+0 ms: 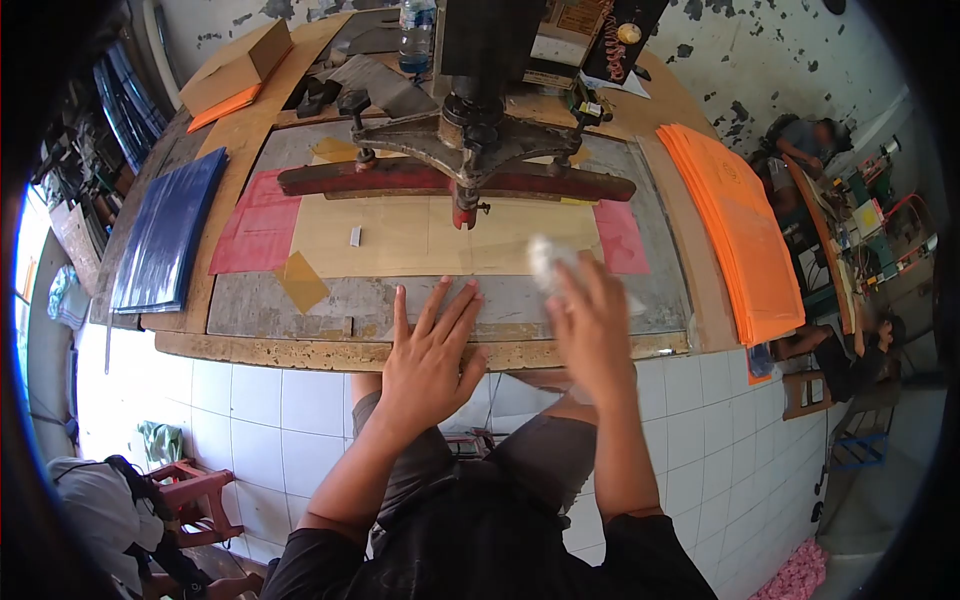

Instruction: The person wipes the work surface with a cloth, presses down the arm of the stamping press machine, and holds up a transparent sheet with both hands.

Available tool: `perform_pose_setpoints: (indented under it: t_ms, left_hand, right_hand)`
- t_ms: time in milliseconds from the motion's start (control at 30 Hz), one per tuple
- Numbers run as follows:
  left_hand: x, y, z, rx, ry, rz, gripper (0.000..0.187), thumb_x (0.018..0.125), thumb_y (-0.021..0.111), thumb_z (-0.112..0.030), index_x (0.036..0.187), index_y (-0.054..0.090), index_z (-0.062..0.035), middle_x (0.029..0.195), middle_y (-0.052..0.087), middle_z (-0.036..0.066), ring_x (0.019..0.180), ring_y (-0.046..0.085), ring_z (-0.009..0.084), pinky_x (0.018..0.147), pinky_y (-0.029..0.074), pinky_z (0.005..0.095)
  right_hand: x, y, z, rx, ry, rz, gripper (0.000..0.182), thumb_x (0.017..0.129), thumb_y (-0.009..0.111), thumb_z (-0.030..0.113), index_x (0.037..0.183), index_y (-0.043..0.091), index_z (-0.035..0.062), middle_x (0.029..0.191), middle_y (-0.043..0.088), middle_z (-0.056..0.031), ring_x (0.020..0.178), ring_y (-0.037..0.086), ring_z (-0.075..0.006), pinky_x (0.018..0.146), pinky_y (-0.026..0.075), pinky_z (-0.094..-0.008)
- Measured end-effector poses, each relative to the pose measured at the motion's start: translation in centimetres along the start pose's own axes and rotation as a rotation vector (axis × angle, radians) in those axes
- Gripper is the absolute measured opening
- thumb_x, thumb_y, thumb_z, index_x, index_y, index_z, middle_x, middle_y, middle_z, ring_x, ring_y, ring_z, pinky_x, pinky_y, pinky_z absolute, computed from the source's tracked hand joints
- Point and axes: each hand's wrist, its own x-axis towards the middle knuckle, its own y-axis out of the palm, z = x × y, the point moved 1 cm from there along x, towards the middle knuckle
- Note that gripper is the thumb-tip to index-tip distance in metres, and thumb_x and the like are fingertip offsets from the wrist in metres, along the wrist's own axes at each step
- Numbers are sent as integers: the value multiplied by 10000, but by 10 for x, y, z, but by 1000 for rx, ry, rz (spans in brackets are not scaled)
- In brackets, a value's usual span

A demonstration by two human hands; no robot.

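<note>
My left hand [430, 360] lies flat with fingers spread at the near edge of the grey metal bed [360, 305]; its fingertips reach the lower border of a pale yellow sheet [370, 240]. In my right hand [595, 335] is a white wad [545, 260], perhaps cloth, over the sheet's right end. Motion smears this hand and the wad. A small white tag [355, 236] sits on the sheet's left half. Pink pieces [255, 225] flank the sheet on both sides, and tan tape [301, 283] lies at its lower left corner.
A press head with a red bar [350, 178] hangs over the bed's far side. Blue plastic sheets [170, 235] are stacked left, orange sheets [735, 235] right. A cardboard box [235, 68] and water bottle [416, 35] stand behind. Other people sit at right and lower left.
</note>
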Motion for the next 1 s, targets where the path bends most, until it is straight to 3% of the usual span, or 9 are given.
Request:
perform_pose_setpoints:
  t_ms: [100, 200, 300, 433, 533, 600, 700, 867, 1000]
  left_hand:
    - [4, -15, -5, -133, -51, 47, 919, 962, 724, -448, 1706, 401, -18, 1735, 501, 115, 1692, 319, 357, 1369, 69, 727]
    - [3, -16, -5, -161, -78, 38, 1028, 918, 738, -480, 1737, 322, -17, 1744, 488, 110, 1691, 315, 370, 1372, 60, 725]
    - [2, -15, -5, -114, -67, 52, 999, 896, 782, -474, 1705, 402, -26, 1767, 463, 112, 1691, 316, 375, 1382, 45, 709]
    - [1, -9, -5, -52, -15, 23, 913, 901, 779, -476, 1663, 501, -55, 1782, 446, 99, 1699, 298, 370, 1371, 46, 735]
    - [1, -7, -5, -73, -32, 28, 882, 902, 775, -474, 1647, 535, -67, 1789, 438, 92, 1705, 286, 367, 1365, 46, 746]
    - [2, -12, -5, -80, -32, 58, 887, 901, 773, -467, 1654, 527, -68, 1790, 438, 92, 1708, 282, 370, 1365, 48, 747]
    - [1, -15, -4, -94, -32, 60, 885, 902, 765, -462, 1661, 526, -74, 1790, 440, 93, 1711, 276, 369, 1362, 55, 749]
    - [1, -14, -3, -112, -2, 39, 739, 1002, 638, -406, 1650, 548, -60, 1767, 468, 117, 1697, 302, 377, 1361, 39, 743]
    - [4, -16, -1, -187, -7, 58, 662, 1078, 551, -396, 1652, 555, -66, 1756, 480, 124, 1688, 316, 390, 1361, 24, 736]
  right_hand:
    - [-25, -5, 50, 253, -299, 186, 497, 995, 741, 140, 1491, 713, 152, 1632, 587, -121, 1473, 563, -376, 1246, 410, -590]
    - [-23, -26, 17, 381, -399, 274, 500, 927, 753, 91, 1422, 767, 161, 1622, 614, -110, 1476, 570, -364, 1257, 407, -571]
    - [-31, -32, -51, 351, -118, 137, 491, 903, 753, 81, 1385, 792, 169, 1551, 662, -108, 1449, 584, -362, 1243, 408, -568]
    - [-45, -23, -65, -95, 260, -152, 494, 958, 738, 85, 1443, 762, 174, 1552, 645, -127, 1450, 572, -375, 1223, 415, -571]
    - [-62, -16, -1, 38, 70, -24, 529, 964, 746, 162, 1489, 745, 220, 1614, 598, -115, 1463, 563, -370, 1220, 419, -586]
    - [-70, -19, 36, 198, -214, 165, 573, 914, 767, 172, 1482, 753, 246, 1605, 616, -90, 1462, 570, -364, 1219, 426, -582]
    - [-72, -16, 19, 224, -202, 110, 592, 875, 776, 154, 1458, 766, 258, 1581, 640, -77, 1459, 578, -358, 1209, 433, -569]
    - [-59, -17, -23, 23, 85, -123, 543, 900, 757, 111, 1437, 767, 188, 1508, 667, -118, 1397, 602, -390, 1193, 435, -565]
    - [-56, -22, 30, 193, -116, 98, 548, 891, 787, 130, 1427, 780, 240, 1555, 656, -69, 1449, 587, -343, 1236, 415, -542]
